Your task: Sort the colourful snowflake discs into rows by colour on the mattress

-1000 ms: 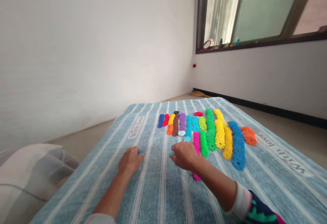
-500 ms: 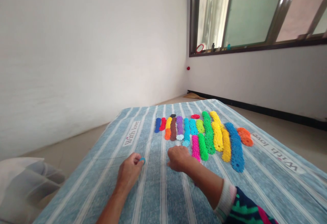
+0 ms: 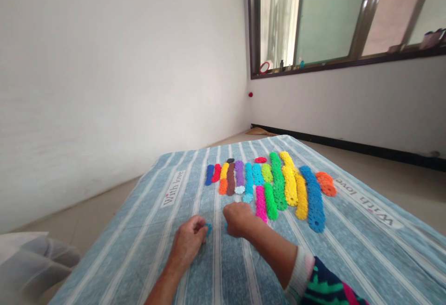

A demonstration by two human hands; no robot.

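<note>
My left hand (image 3: 190,237) pinches a small blue notched plastic disc (image 3: 208,229) between thumb and fingers, above the striped cloth. A short gap to its right, my right hand (image 3: 239,219) is closed, its back toward me. A sliver of a second blue disc (image 3: 226,226) shows at its fingertips; the rest is hidden behind the hand. Just beyond the right hand lie overlapping rows of like discs: a pink row (image 3: 261,203), a green row (image 3: 271,200), a light blue row (image 3: 248,179) and a brown row (image 3: 231,179).
The blue-and-white striped cloth (image 3: 139,249) covers the table. Farther right lie yellow discs (image 3: 289,184), a long blue row (image 3: 313,203) and orange discs (image 3: 326,184). A whitish translucent bag (image 3: 38,268) is at lower left. Behind are a wall and a window (image 3: 331,17).
My left hand has moved right, toward my right hand, with its blue disc. A blue edge now shows at the right hand's fingertips. The view has shifted slightly.
</note>
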